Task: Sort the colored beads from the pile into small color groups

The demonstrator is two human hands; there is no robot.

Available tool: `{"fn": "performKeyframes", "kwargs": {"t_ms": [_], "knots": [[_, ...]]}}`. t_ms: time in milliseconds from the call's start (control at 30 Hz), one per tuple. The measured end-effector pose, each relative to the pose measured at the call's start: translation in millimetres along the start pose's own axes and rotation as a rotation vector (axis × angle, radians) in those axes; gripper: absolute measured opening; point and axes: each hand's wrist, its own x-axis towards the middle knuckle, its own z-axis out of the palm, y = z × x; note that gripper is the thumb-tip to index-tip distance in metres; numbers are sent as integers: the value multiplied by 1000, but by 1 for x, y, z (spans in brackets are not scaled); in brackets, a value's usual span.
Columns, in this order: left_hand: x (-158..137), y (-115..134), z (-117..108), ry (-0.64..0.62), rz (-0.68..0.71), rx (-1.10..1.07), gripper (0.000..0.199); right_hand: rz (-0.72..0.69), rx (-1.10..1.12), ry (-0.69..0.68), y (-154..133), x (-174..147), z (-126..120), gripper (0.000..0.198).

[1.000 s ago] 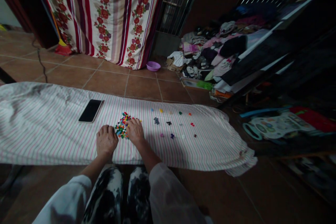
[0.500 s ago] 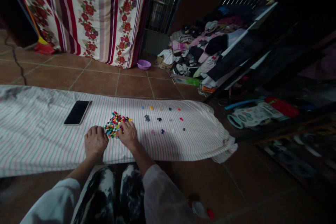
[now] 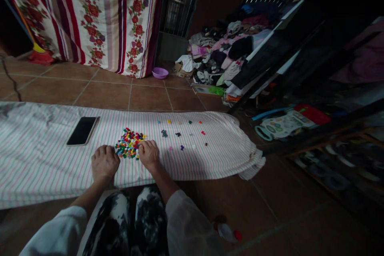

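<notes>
A heap of small multicoloured pieces [image 3: 129, 144], like beads or pegs, lies on the striped cloth [image 3: 216, 164]. My left hand [image 3: 105, 163] rests with curled fingers at the heap's left side. At its right edge, my right hand [image 3: 149, 154] has its fingers drawn together; whatever may be between the fingertips is hidden. To the right, small groups sorted by colour lie in rows, among them grey pieces [image 3: 164, 133], black pieces [image 3: 178, 134], yellow pieces [image 3: 169, 121], red pieces [image 3: 203, 133] and dark blue pieces [image 3: 182, 147].
A phone [image 3: 82, 131] lies on the cloth left of the heap. Beyond, on the tiled floor, are a purple basin [image 3: 160, 73], a heap of clothes [image 3: 222, 52] and a broom [image 3: 40, 55]. A bottle [image 3: 226, 232] lies on the floor at lower right.
My right hand has drawn back slightly from over the heap to its right edge, fingers more closed. My left hand stays beside the heap. The whole view has shifted a little.
</notes>
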Motion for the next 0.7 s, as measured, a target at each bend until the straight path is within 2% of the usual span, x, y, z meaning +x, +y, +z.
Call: {"fn": "performKeyframes", "kwargs": {"t_ms": [233,433,700], "knots": [[-1,0,1,11,-8,7,27,33,16,65,14,-6,-17,25],[-2,-2,3,15,4,9,29,85,79,186,29,-14,-36,29],[-2,3,-8,-83,-21,21,31,158,114,344,55,-34,-59,28]]}}
